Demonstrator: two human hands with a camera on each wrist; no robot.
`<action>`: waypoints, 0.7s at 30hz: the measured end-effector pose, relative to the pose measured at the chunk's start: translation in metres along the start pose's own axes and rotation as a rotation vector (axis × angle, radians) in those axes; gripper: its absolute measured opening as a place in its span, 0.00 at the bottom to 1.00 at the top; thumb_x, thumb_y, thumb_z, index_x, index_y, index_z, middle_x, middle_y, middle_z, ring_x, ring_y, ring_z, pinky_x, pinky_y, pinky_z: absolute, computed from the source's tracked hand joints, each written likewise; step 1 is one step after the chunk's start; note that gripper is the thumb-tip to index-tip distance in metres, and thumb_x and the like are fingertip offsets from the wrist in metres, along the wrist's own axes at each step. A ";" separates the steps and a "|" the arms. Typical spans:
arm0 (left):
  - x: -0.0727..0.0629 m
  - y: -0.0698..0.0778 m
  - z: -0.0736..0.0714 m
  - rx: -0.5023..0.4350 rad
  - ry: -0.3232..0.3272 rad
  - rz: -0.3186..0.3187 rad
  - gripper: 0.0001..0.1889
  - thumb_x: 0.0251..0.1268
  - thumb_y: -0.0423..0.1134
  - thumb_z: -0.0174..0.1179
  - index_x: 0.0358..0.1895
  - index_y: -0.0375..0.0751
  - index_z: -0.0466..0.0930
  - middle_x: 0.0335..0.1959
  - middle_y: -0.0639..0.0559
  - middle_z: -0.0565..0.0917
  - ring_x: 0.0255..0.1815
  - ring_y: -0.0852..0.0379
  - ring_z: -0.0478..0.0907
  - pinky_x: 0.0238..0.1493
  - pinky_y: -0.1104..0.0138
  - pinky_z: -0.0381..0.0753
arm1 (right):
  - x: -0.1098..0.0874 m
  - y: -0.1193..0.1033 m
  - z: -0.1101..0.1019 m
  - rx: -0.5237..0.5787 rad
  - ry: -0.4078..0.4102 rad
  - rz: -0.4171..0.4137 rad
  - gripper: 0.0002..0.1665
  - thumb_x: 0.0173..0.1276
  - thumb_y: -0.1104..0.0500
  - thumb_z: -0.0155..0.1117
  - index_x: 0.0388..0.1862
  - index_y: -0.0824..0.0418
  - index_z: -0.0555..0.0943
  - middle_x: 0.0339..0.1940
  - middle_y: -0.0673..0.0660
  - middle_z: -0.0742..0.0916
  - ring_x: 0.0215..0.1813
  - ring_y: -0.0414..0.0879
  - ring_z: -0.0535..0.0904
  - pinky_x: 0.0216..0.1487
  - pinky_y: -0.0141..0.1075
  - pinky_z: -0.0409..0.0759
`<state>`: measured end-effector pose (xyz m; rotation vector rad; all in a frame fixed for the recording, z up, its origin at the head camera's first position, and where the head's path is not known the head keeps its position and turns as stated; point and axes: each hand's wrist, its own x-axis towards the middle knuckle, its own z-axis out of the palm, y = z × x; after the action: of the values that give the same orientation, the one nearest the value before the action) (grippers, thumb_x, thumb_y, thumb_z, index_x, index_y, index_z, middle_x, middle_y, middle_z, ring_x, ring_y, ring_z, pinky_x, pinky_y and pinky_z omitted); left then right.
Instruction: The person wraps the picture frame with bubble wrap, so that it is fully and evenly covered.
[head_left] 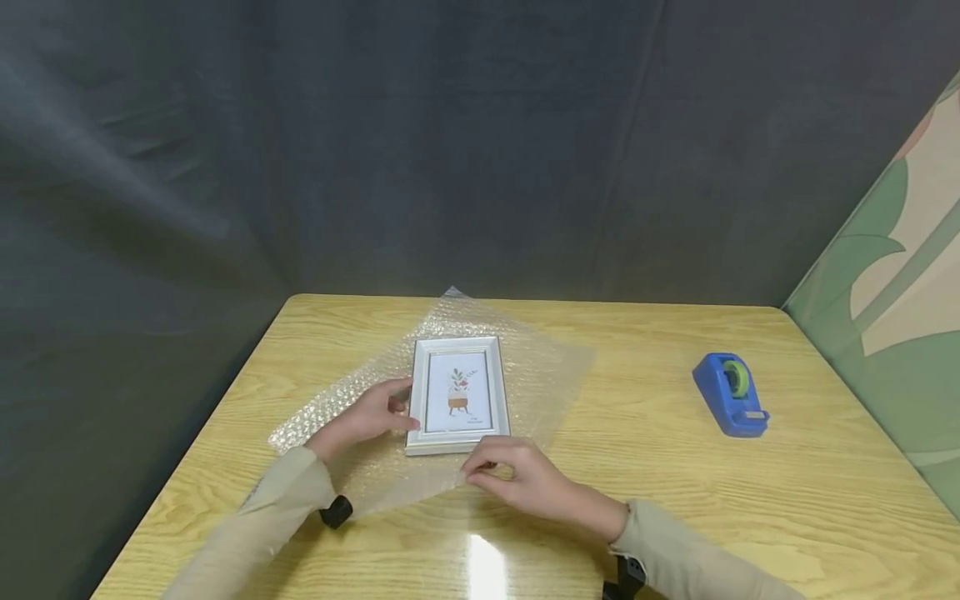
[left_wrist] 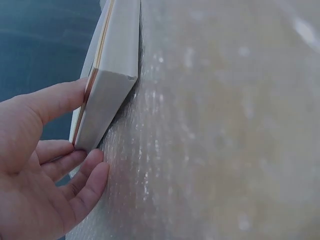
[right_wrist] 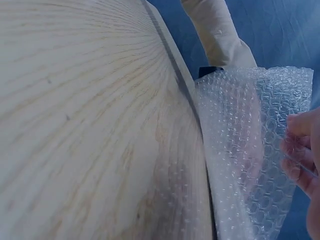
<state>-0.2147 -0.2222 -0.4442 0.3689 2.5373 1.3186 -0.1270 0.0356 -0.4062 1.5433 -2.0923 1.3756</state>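
A white picture frame point(head_left: 459, 417) with a print of a potted plant lies face up on a sheet of bubble wrap point(head_left: 543, 371). My left hand point(head_left: 372, 411) holds the frame by its left side near the lower corner. In the left wrist view the thumb is at the upper edge of the frame point(left_wrist: 117, 57), with the other fingers curled along its side. My right hand point(head_left: 525, 479) pinches the near edge of the sheet between thumb and fingers. That edge of the bubble wrap point(right_wrist: 240, 125) stands lifted off the table in the right wrist view.
A blue tape dispenser point(head_left: 731, 400) with a green roll stands to the right on the wooden table point(head_left: 637, 467). Dark cloth point(head_left: 465, 150) hangs behind the table and on the left. A leaf-patterned panel point(head_left: 907, 317) borders the right side.
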 end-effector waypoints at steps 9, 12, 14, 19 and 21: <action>-0.006 0.020 0.020 0.035 -0.068 0.118 0.37 0.49 0.34 0.67 0.65 0.35 0.62 0.61 0.39 0.68 0.51 0.46 0.73 0.52 0.56 0.75 | -0.017 0.005 -0.011 0.008 0.036 0.068 0.09 0.51 0.73 0.64 0.32 0.65 0.80 0.26 0.54 0.83 0.28 0.40 0.77 0.29 0.26 0.79; -0.008 0.026 0.017 0.040 -0.108 0.135 0.34 0.53 0.34 0.64 0.65 0.35 0.62 0.62 0.39 0.68 0.53 0.45 0.73 0.55 0.54 0.73 | -0.012 -0.003 -0.016 0.010 0.056 0.093 0.09 0.50 0.75 0.64 0.31 0.67 0.80 0.24 0.56 0.83 0.26 0.43 0.77 0.27 0.28 0.79; -0.008 0.029 0.012 0.064 -0.112 0.112 0.33 0.56 0.36 0.62 0.65 0.33 0.60 0.63 0.37 0.66 0.52 0.44 0.73 0.53 0.55 0.74 | -0.006 -0.009 -0.020 0.002 0.074 0.103 0.09 0.49 0.76 0.64 0.31 0.69 0.79 0.24 0.58 0.82 0.25 0.45 0.77 0.26 0.30 0.79; -0.010 0.040 -0.008 0.139 -0.086 0.064 0.31 0.61 0.39 0.57 0.65 0.28 0.58 0.64 0.33 0.63 0.52 0.41 0.72 0.48 0.57 0.77 | -0.005 0.000 -0.024 -0.036 0.135 0.204 0.12 0.52 0.74 0.63 0.37 0.69 0.78 0.24 0.56 0.82 0.26 0.41 0.76 0.26 0.30 0.79; -0.011 0.045 -0.015 0.151 -0.077 0.063 0.30 0.63 0.40 0.55 0.65 0.29 0.58 0.64 0.34 0.62 0.52 0.42 0.71 0.46 0.58 0.77 | -0.008 0.013 -0.023 -0.047 0.160 0.245 0.13 0.54 0.71 0.64 0.40 0.67 0.78 0.25 0.54 0.83 0.28 0.39 0.76 0.26 0.30 0.79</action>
<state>-0.2049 -0.2125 -0.3980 0.5240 2.5868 1.1132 -0.1422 0.0591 -0.4061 1.1470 -2.2523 1.4622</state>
